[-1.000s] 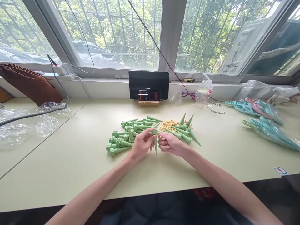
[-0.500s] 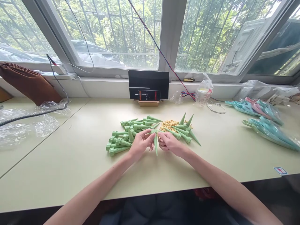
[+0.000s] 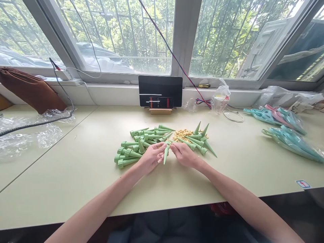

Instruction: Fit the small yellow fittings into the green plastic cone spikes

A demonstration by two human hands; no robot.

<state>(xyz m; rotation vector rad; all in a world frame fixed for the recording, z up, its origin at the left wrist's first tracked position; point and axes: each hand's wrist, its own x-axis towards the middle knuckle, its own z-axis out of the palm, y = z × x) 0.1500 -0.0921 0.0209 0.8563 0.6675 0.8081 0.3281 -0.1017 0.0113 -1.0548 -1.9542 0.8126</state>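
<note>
Both hands meet over the middle of the pale green table point(image 3: 76, 168). My left hand point(image 3: 151, 157) pinches the wide end of a green plastic cone spike point(image 3: 165, 156), whose tip points down toward me. My right hand point(image 3: 184, 154) is closed at the top of that spike, its fingertips pressed against the cap end; whether a small part sits between them is hidden. A pile of the same green spikes point(image 3: 131, 148) lies just left of my hands. Further green spikes point(image 3: 199, 141) lie to the right beside a heap of small yellow pieces point(image 3: 183, 133).
A black tablet point(image 3: 160, 90) and a phone point(image 3: 161, 102) stand on a wooden holder at the windowsill. Light blue plastic items in bags point(image 3: 288, 135) lie at the right, clear plastic wrap point(image 3: 27, 135) and a brown pouch point(image 3: 30, 89) at the left. A tied plastic bag point(image 3: 220, 98) sits near cables.
The spike has tilted, its tip swinging left and rising slightly. My hands shifted a little upward and closer together at its cap end.
</note>
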